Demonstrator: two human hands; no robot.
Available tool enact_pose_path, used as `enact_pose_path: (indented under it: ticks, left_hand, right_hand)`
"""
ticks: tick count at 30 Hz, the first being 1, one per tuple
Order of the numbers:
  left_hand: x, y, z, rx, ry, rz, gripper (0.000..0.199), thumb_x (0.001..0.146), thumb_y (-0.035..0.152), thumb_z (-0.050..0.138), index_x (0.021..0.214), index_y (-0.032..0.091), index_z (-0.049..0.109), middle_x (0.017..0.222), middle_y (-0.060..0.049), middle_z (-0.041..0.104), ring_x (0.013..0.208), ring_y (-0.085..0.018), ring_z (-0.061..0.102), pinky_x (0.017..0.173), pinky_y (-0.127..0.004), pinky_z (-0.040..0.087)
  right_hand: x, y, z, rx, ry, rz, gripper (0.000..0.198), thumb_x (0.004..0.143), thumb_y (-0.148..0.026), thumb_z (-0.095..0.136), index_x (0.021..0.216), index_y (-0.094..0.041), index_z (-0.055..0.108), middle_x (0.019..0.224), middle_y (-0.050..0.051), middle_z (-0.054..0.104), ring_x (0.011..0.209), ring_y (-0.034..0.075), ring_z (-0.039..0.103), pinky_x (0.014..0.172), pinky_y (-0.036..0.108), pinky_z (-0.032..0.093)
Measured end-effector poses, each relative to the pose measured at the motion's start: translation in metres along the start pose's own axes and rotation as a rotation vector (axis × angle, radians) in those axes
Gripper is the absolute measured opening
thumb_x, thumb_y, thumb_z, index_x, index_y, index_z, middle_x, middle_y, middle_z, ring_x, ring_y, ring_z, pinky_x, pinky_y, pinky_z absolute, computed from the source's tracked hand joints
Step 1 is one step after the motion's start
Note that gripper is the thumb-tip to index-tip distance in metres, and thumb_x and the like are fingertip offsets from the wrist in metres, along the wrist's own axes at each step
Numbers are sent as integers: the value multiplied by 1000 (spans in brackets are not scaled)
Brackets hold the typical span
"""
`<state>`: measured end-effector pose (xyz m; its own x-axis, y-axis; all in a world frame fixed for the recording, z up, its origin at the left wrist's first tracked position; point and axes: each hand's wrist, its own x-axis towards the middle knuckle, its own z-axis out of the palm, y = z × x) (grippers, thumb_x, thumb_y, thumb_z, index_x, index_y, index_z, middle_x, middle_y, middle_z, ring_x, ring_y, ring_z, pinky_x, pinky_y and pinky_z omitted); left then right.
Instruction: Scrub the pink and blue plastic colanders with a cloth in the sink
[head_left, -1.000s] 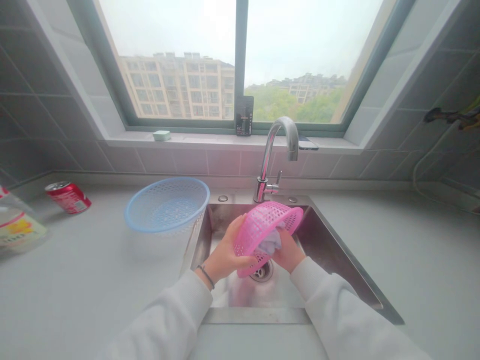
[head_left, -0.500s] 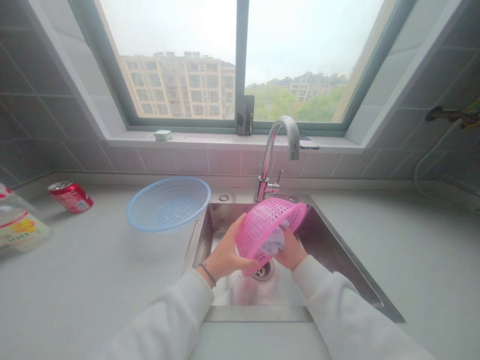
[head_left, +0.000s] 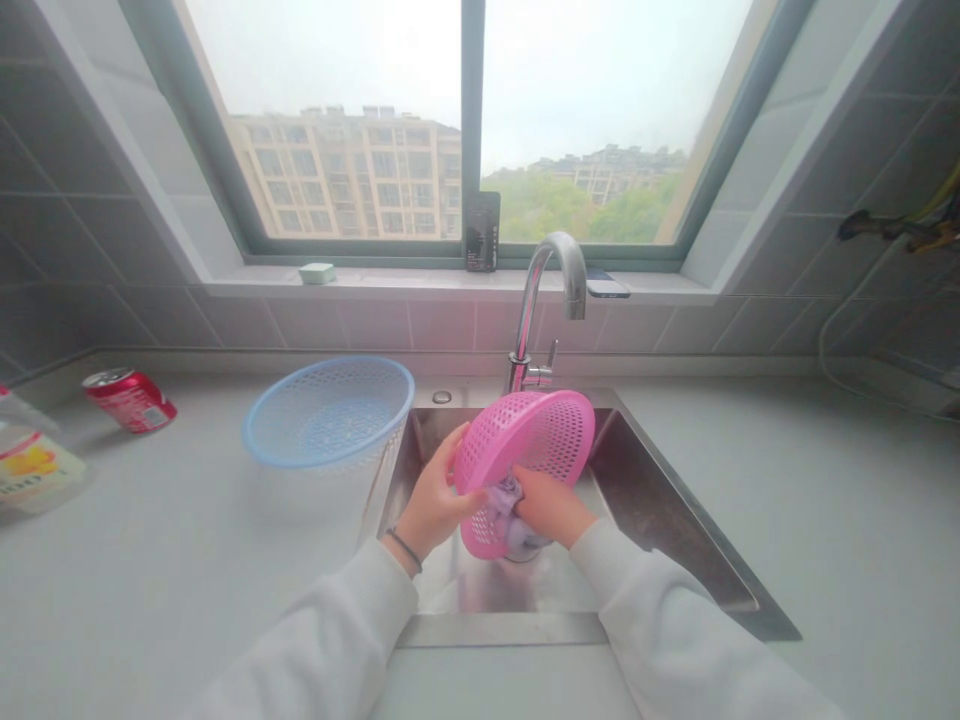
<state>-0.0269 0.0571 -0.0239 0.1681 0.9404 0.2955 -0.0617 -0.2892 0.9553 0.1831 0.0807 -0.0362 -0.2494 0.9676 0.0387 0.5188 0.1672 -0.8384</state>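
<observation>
One pink basket point(head_left: 536, 435) turned, one cloth point(head_left: 510, 520) shifted lower

Half a second ago the crumpled pale cloth sat deeper, against the far inner wall; now it is bunched at the near lower rim, partly hanging past it. The basket's mouth has also swung further towards the wearer, baring more of its perforated inside. The left hand point(head_left: 435, 500) grasps the basket's left edge, thumb over the rim, holding it tilted above the sink point(head_left: 671, 510). The right hand point(head_left: 546, 505) clutches the cloth. Judging by this, contact has passed from the inner wall to the rim. On the bench point(head_left: 300, 590), the blue basket point(head_left: 330, 415) stands untouched.
</observation>
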Motion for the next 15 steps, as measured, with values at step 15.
enact_pose_path:
  ticks: [15]
  left_hand:
    - [0, -6, -1, 27, -176, -95, 104, 65, 55, 90, 152, 18, 47, 152, -20, 55, 138, -42, 53, 117, -54, 42]
  right_hand:
    - [-14, -49, 3, 497, -162, -2, 26, 77, -23, 59, 98, -23, 74, 94, 7, 79, 100, 29, 72, 96, 47, 56]
